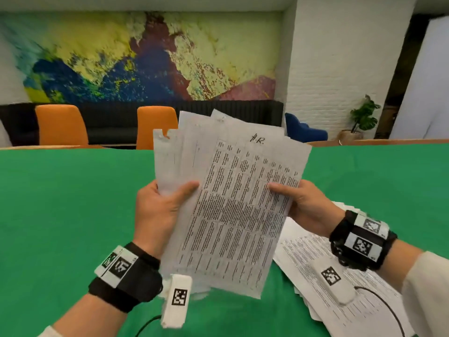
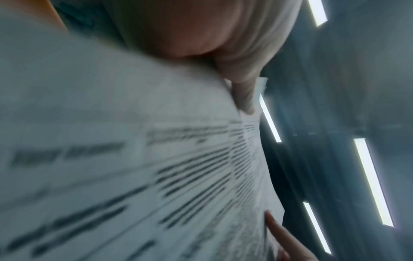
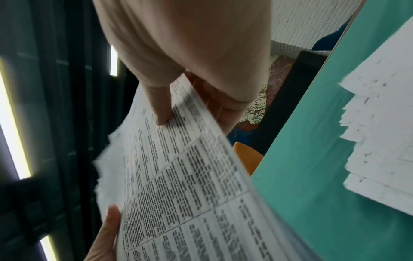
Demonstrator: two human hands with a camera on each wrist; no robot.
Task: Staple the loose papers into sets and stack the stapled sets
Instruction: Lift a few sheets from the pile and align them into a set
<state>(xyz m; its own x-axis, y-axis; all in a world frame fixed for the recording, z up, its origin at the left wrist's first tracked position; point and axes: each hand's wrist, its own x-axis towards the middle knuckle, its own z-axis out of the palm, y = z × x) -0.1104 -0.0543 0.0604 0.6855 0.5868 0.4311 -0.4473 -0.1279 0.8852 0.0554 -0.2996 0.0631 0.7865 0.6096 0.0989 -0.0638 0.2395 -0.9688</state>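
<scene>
Meanwhile, both the left hand (image 1: 159, 210) and the right hand (image 1: 303, 205) are pinching the fanned printed sheets (image 1: 233, 210) above the green worktop (image 1: 73, 215), which probably need squaring before stapling.

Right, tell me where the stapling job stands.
Done: no finished set can be told apart. In hand: the left hand and right hand both grip a fanned bundle of printed sheets above the green table. Left: squaring, stapling and stacking; no stapler shows; a pile of papers still waits.
</scene>
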